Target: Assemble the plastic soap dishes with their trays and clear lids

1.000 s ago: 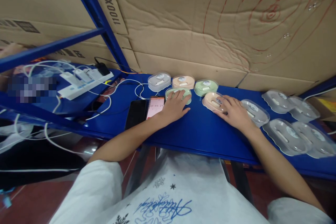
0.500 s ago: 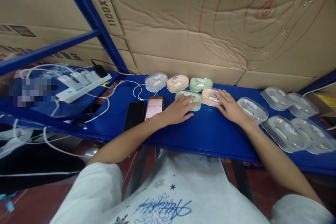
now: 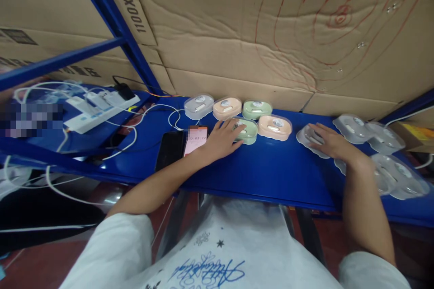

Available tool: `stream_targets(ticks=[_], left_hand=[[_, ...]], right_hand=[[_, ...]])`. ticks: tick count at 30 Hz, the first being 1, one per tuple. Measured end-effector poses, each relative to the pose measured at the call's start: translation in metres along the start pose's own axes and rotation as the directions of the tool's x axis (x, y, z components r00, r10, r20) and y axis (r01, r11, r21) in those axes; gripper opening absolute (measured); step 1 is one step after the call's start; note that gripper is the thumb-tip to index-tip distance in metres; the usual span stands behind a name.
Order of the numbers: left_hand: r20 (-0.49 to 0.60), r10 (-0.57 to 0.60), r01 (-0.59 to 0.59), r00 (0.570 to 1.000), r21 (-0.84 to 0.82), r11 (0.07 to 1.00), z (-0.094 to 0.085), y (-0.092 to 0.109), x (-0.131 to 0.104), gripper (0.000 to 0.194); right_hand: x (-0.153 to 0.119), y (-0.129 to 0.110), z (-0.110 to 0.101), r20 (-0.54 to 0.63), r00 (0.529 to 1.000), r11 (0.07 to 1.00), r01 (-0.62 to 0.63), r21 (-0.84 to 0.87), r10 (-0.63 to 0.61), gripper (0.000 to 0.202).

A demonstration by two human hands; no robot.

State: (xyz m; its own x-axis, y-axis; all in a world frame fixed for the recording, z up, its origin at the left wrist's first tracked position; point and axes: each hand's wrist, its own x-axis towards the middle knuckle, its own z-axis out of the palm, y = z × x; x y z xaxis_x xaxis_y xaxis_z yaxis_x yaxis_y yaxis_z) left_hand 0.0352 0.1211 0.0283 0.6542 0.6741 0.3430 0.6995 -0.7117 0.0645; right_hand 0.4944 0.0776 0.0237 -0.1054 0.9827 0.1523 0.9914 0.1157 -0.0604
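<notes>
Hands: left arm crosses the near edge of the surface (image 3: pixel 257 171) from the left, forearm slanting away and to the right. Left hand (image 3: pixel 222 137) lies palm down, fingers spread, fingertips on the left part of the front green case (image 3: pixel 250 132), a little left of mid-surface. Left grip: released, fingers laid loosely over the lid. Right arm crosses the near edge farther right, bent at the wrist so the right hand (image 3: pixel 328 141) points left. Its fingers drape over the front grey case (image 3: pixel 304 136), right of mid-surface. Right grip: on the case; cannot tell whether clenched, as the hand hides the contact.

Surroundings: power strip (image 3: pixel 101 115) with plugs, left of the blue post (image 3: pixel 105 11). Black phone (image 3: pixel 168 149) and lit phone (image 3: pixel 196 139) side by side toward the surface's left end; left forearm covers the lit phone's lower part. Along the far edge, by the cardboard wall (image 3: pixel 220 18): back grey case (image 3: pixel 198 107), back peach case (image 3: pixel 227 108), back green case (image 3: pixel 257 109). Front peach case (image 3: pixel 275 127) sits between the hands, just beside the front green case. Toward the right end, four grey cases (image 3: pixel 385 137) cluster closely; right forearm blocks part of the near-left one.
</notes>
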Motion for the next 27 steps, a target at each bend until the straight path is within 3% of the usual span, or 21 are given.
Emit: stream_targets(ticks=[4,8,10,12,15,18,21,24,27], left_hand=[[-0.010,-0.038,0.038,0.999,0.007,0.999,-0.001,0.001,0.000,0.046],[-0.018,-0.073,0.073,0.997,0.013,0.997,-0.004,-0.002,0.000,0.046],[-0.028,-0.102,0.103,0.994,0.021,0.995,-0.005,-0.006,0.000,0.052],[-0.037,-0.141,0.142,0.989,0.035,0.989,-0.007,-0.010,0.000,0.060],[0.002,-0.160,0.160,0.987,0.031,0.987,-0.010,-0.015,0.000,0.062],[0.065,-0.123,0.123,0.990,-0.001,0.992,-0.015,-0.014,0.000,0.055],[0.061,-0.091,0.093,0.994,-0.043,0.995,-0.021,-0.010,0.001,0.041],[0.010,-0.093,0.093,0.996,-0.048,0.994,-0.024,-0.006,0.002,0.033],[-0.024,-0.050,0.049,0.998,-0.049,0.998,-0.023,-0.001,0.001,0.038]], right_hand=[[0.015,-0.036,-0.002,-0.044,0.998,0.999,0.042,-0.008,-0.042,0.064],[-0.002,-0.061,-0.045,-0.226,0.974,1.000,-0.008,-0.028,0.001,0.064],[-0.032,-0.055,-0.064,-0.294,0.952,0.996,-0.094,-0.001,0.089,0.067],[-0.072,-0.039,-0.067,-0.260,0.935,0.968,-0.251,-0.011,0.239,0.073],[-0.129,-0.009,-0.045,-0.126,0.871,0.864,-0.488,-0.123,0.474,0.092],[-0.157,0.009,-0.021,-0.113,0.880,0.868,-0.474,-0.146,0.462,0.087],[-0.143,0.011,-0.016,-0.170,0.912,0.905,-0.399,-0.150,0.373,0.069],[-0.100,0.012,-0.021,-0.162,0.937,0.934,-0.333,-0.132,0.311,0.063],[-0.052,0.019,-0.023,-0.141,0.947,0.945,-0.306,-0.114,0.290,0.060]])
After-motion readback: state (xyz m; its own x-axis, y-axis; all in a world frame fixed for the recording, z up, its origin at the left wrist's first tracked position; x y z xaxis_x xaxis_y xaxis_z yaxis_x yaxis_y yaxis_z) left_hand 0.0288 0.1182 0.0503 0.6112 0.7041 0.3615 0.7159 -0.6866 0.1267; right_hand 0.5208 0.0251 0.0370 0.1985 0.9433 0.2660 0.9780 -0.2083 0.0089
